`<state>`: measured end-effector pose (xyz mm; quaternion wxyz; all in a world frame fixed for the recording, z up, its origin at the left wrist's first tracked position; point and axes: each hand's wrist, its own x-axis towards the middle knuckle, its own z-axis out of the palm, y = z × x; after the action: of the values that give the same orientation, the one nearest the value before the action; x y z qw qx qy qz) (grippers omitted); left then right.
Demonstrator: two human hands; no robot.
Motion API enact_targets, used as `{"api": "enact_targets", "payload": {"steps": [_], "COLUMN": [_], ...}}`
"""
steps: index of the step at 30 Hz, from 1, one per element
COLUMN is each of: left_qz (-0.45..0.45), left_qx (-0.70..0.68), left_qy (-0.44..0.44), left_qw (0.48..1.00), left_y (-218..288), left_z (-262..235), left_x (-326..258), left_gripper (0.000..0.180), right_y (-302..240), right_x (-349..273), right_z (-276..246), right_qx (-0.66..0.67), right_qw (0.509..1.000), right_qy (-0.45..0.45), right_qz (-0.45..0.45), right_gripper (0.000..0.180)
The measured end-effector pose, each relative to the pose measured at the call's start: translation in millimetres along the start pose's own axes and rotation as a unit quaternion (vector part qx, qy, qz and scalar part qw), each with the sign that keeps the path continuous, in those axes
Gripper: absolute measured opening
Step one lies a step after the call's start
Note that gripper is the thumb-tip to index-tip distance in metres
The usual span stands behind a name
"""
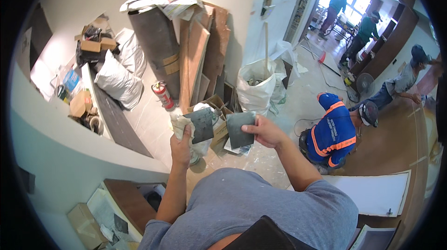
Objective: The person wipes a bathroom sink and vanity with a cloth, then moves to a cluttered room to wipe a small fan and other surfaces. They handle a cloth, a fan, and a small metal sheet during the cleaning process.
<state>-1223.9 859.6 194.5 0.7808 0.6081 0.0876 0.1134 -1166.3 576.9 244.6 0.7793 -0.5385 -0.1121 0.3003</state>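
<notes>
Renovation-site floor (pixel 270 161) below, cluttered. Left hand (pixel 180 147) grips a dark flat plate (pixel 201 126) plus a cream wad (pixel 178 124); right hand (pixel 267 132) pinches a second dark plate (pixel 238 132). Plates side by side in midair, inner edges facing, just apart, left one tilted.

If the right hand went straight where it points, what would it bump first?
The gray plate it grips would probably bump the dark plate in the left hand; depth is unclear.
</notes>
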Motion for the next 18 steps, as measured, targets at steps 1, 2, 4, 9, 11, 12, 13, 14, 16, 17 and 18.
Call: {"api": "enact_targets", "payload": {"steps": [1, 2, 4, 9, 11, 12, 13, 14, 16, 17, 18], "left_qz": [-0.014, -0.026, -0.045, -0.054, -0.099, -0.100, -0.102, -0.103, -0.157, -0.173, -0.190], "left_qx": [-0.025, -0.049, -0.062, 0.060, 0.043, -0.018, -0.079, -0.138, -0.175, -0.207, -0.240], "left_qy": [-0.016, -0.033, -0.063, -0.078, -0.026, -0.039, -0.052, -0.060, -0.106, -0.136, -0.164], "left_qw": [0.999, 0.998, 0.995, 0.994, 0.994, 0.994, 0.990, 0.983, 0.966, 0.953, 0.938], "left_y": [0.0, 3.0, -2.1, -16.2, -14.4, -11.5, -8.8, -5.6, -7.3, -8.6, -10.1], "left_z": [18.4, 40.8, 79.0, 123.7, 132.0, 137.9, 143.6, 147.3, 165.7, 183.1, 198.7], "left_x": [2.4, 2.4, 0.5, 6.5, 10.0, 16.0, 23.8, 28.6, 37.0, 41.0, 44.6], "left_gripper": [0.030, 0.031, 0.032, 0.035, 0.038, 0.039, 0.041, 0.042, 0.049, 0.050, 0.052], "right_y": [2.2, 4.5, 18.1, 32.1, 28.2, 20.8, 10.3, 0.9, -24.2, -23.3, -22.1], "right_x": [0.6, 3.8, 13.2, 11.8, 10.5, 8.8, 4.5, 2.7, -8.2, -6.3, -3.7], "right_z": [-8.8, -16.7, -31.2, -80.0, -100.7, -116.5, -134.6, -145.3, -130.6, -129.0, -126.8], "right_qx": [0.002, 0.005, -0.051, 0.011, 0.064, -0.002, -0.067, -0.131, -0.372, -0.459, -0.541], "right_qw": [1.000, 1.000, 0.997, 0.992, 0.977, 0.974, 0.966, 0.955, 0.869, 0.813, 0.744], "right_qy": [-0.012, -0.024, 0.047, 0.105, 0.170, 0.191, 0.212, 0.228, 0.190, 0.153, 0.114], "right_qz": [-0.002, -0.007, -0.028, -0.070, -0.111, -0.123, -0.133, -0.140, -0.267, -0.324, -0.375], "right_gripper": [0.044, 0.045, 0.043, 0.039, 0.036, 0.035, 0.034, 0.033, 0.041, 0.045, 0.049]}}
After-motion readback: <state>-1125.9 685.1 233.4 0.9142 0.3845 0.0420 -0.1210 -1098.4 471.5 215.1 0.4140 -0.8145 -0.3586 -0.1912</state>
